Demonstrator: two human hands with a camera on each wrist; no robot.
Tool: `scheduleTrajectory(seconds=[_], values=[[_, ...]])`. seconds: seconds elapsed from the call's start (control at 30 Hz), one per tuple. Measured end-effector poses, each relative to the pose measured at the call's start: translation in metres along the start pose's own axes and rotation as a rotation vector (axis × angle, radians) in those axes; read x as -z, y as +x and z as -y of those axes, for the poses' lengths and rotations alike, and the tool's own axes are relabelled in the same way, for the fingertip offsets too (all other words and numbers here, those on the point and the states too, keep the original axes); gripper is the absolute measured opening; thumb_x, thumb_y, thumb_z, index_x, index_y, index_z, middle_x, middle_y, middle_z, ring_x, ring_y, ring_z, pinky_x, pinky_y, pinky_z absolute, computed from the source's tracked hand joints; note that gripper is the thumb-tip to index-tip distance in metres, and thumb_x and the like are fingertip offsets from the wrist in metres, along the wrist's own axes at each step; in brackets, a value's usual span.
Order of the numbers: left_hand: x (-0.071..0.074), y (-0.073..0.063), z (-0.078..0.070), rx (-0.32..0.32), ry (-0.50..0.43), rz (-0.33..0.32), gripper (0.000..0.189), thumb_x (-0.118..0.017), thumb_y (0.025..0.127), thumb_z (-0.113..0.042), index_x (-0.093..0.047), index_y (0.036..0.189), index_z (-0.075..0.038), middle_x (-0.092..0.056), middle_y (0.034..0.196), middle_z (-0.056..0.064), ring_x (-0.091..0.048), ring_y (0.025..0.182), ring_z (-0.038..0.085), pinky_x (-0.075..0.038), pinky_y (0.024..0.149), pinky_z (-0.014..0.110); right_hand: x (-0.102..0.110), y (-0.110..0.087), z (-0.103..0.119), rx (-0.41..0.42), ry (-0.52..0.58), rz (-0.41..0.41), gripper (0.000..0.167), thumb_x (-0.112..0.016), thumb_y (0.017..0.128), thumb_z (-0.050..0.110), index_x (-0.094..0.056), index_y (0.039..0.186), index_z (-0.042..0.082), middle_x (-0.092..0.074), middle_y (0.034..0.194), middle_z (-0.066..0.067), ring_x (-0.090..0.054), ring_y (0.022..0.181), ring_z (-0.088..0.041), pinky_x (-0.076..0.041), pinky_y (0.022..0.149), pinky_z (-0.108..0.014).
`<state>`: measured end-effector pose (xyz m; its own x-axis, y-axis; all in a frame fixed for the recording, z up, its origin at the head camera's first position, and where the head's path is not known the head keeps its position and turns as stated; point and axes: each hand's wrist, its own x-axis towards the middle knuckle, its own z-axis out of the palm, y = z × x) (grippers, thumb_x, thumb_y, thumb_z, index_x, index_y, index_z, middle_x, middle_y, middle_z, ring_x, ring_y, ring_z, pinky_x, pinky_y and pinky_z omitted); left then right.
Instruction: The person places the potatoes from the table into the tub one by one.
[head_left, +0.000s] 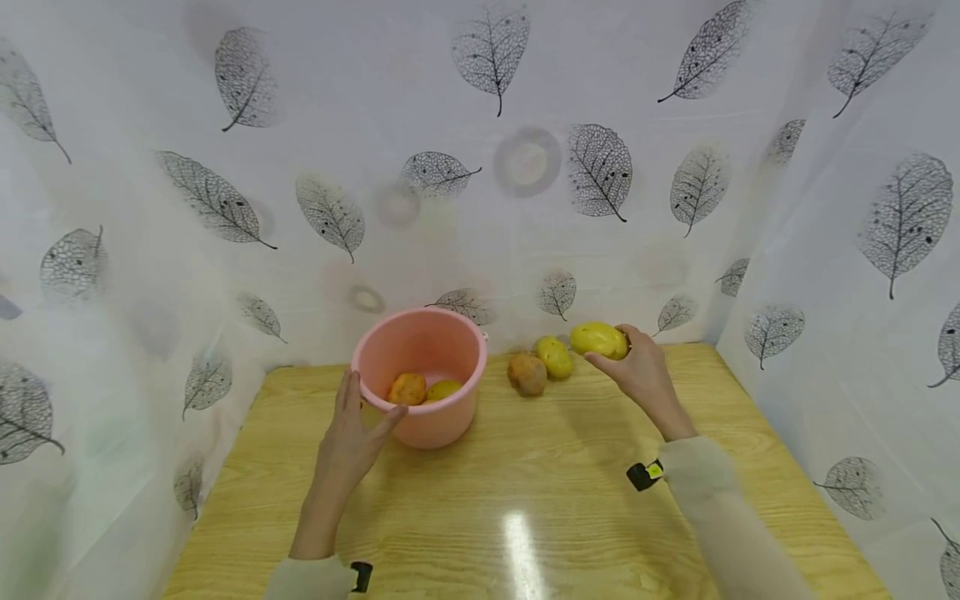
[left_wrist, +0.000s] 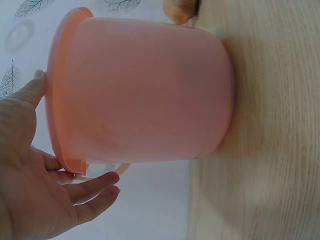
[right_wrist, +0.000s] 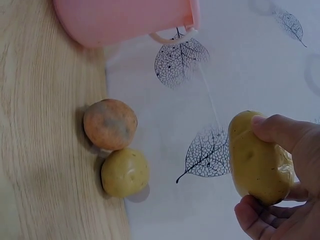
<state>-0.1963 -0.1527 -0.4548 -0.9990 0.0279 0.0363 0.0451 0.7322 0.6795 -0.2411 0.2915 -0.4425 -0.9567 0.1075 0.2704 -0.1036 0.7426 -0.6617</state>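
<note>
A pink bucket stands at the back of the table. My left hand rests on the near-left of its rim, thumb and fingers spread along it; in the left wrist view two fingers stick out free past the rim. Inside the bucket lie a brownish potato and a yellow potato, the latter partly hidden by the rim. My right hand holds another yellow potato between thumb and fingers, raised off the table. Left of it, a brown potato touches a yellow potato on the table.
The wooden table meets a white leaf-printed sheet at the back and both sides. A handle hangs at the bucket's rim. Each sleeve has a small black device at the wrist.
</note>
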Motion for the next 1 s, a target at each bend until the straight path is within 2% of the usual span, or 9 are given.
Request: scheduleTrajectory(seconds=[0.47,0.7,1.0], values=[[-0.001,0.0,0.001,-0.023,-0.008,-0.018,0.108,-0.06,0.097,-0.064,0.0,0.166,-0.004,0.001,0.173,0.016,-0.033,0.146,0.05,-0.035,0.109,0.07,-0.029,0.017,0.055,0.072,0.086,0.084,0.062,-0.083,0.089,0.037,-0.058,0.131,-0.002,-0.065,0.11,-0.017,-0.061,0.087,-0.029,-0.053,0.07,-0.039],[-0.002,0.0,0.002,-0.018,-0.01,-0.011,0.11,-0.059,0.097,-0.066,0.001,0.166,-0.006,0.002,0.173,0.014,-0.034,0.146,0.048,-0.037,0.107,0.071,-0.044,0.024,0.079,0.09,0.114,0.106,0.07,-0.084,0.087,0.039,-0.056,0.137,-0.001,-0.064,0.119,-0.017,-0.061,0.097,-0.03,-0.053,0.08,-0.044],[-0.001,-0.001,0.002,-0.007,-0.018,-0.002,0.11,-0.058,0.096,-0.067,0.002,0.166,-0.007,0.004,0.173,0.014,-0.03,0.147,0.05,-0.033,0.11,0.071,-0.058,0.031,0.112,0.125,0.157,0.125,0.063,-0.085,0.086,0.039,-0.06,0.131,0.002,-0.064,0.115,-0.012,-0.06,0.094,-0.027,-0.052,0.077,-0.04]])
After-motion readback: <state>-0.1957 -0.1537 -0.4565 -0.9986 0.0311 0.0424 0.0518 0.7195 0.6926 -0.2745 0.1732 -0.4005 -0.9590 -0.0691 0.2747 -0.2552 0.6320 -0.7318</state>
